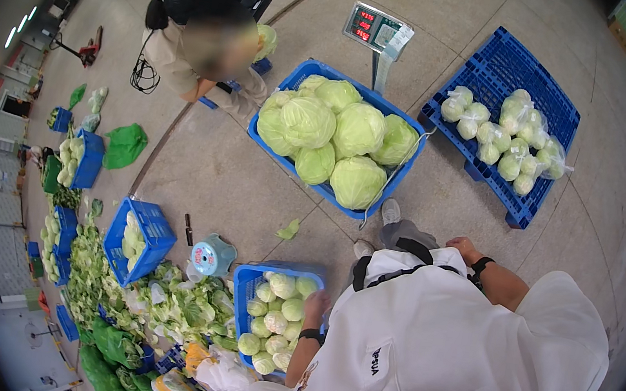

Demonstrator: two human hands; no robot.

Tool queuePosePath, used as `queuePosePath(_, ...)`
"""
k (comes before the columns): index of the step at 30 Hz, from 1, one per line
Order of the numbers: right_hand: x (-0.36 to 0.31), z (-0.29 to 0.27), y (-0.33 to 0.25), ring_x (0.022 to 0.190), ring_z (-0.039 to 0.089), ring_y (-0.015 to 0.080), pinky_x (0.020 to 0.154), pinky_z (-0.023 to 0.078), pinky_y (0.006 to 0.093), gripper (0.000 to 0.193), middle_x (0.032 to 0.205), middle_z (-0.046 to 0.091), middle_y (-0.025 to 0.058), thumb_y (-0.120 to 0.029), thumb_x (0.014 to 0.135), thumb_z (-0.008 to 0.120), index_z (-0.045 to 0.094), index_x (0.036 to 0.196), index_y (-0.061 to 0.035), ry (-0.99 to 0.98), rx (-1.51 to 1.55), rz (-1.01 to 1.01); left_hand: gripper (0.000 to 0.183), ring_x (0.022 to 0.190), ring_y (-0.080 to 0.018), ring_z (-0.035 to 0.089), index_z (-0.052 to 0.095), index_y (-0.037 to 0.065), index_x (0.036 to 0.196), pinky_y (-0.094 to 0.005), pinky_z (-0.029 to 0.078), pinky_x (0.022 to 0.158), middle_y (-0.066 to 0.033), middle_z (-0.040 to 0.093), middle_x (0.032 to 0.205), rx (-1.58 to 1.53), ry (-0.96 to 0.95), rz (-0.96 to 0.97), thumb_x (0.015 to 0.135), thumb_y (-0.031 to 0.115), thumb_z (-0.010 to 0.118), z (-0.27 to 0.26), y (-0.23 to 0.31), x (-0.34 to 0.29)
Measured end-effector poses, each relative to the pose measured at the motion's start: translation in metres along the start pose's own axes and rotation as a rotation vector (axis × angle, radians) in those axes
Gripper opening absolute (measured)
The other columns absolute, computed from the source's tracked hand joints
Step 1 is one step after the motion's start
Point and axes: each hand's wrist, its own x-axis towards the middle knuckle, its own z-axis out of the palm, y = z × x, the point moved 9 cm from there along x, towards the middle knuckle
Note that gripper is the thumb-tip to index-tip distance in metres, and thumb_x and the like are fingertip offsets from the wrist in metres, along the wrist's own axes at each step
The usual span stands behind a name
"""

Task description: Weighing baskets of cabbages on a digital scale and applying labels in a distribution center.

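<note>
My left hand [317, 309] reaches down over the right rim of a blue crate [239, 290] of small pale cabbages [277, 322]. It touches or nearly touches the cabbages at that side; its fingers are too small and partly hidden to tell their grip. Beside my thigh is my right hand [464, 250], its fingers loosely bent, and nothing shows in it. A second blue crate [286, 162], piled with large green cabbages [356, 182], stands ahead of my feet. Behind it rises a scale display [376, 28] on a post.
A blue pallet [530, 64] at the right bears bagged cabbages [512, 135]. Across from me bends a co-worker [181, 59] with a cabbage [267, 42]. Left of my crate are a small stool [213, 255], another crate [156, 242] and heaped loose leaves [195, 307].
</note>
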Motion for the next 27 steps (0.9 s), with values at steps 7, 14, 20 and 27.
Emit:
queuePosePath(7,-0.001,-0.001,-0.007,0.071,0.062,0.0211,0.067,0.048,0.0314,0.029,0.078,0.066,0.0113,-0.027,0.071,0.059,0.068,0.084,-0.0028,0.001,-0.090,-0.081,0.019,0.062,-0.0127,0.053,0.056,0.003,0.091,-0.0243,0.044,0.051,-0.0038,0.055,0.075,0.147,0.000,0.141,0.083,0.020,0.054,-0.004,0.005,0.005)
queuePosePath(14,-0.003,0.000,-0.007,0.065,0.062,0.0206,0.061,0.049,0.0311,0.027,0.077,0.066,0.0109,-0.026,0.071,0.059,0.068,0.083,-0.0032,0.012,-0.048,-0.025,0.024,0.066,-0.0148,0.055,0.056,0.001,0.096,-0.0252,0.045,0.054,-0.0063,0.057,0.079,0.057,0.040,0.004,0.082,0.021,0.056,-0.010,-0.001,0.003)
queuePosePath(20,0.005,0.001,0.004,0.061,0.061,0.0204,0.058,0.049,0.0312,0.029,0.076,0.065,0.0113,-0.027,0.070,0.060,0.068,0.085,-0.0026,0.011,-0.022,0.027,0.031,0.071,-0.0164,0.057,0.055,0.000,0.103,-0.0263,0.047,0.057,-0.0077,0.058,0.084,0.007,0.039,-0.027,0.082,0.022,0.058,-0.013,-0.007,0.006)
queuePosePath(27,0.001,0.004,-0.013,0.063,0.060,0.0199,0.059,0.049,0.0310,0.028,0.076,0.065,0.0106,-0.026,0.071,0.060,0.068,0.085,-0.0026,0.000,-0.076,-0.074,0.032,0.073,-0.0166,0.057,0.055,0.001,0.106,-0.0256,0.047,0.057,-0.0080,0.058,0.085,-0.040,0.050,-0.030,0.082,0.021,0.058,-0.017,-0.018,0.018)
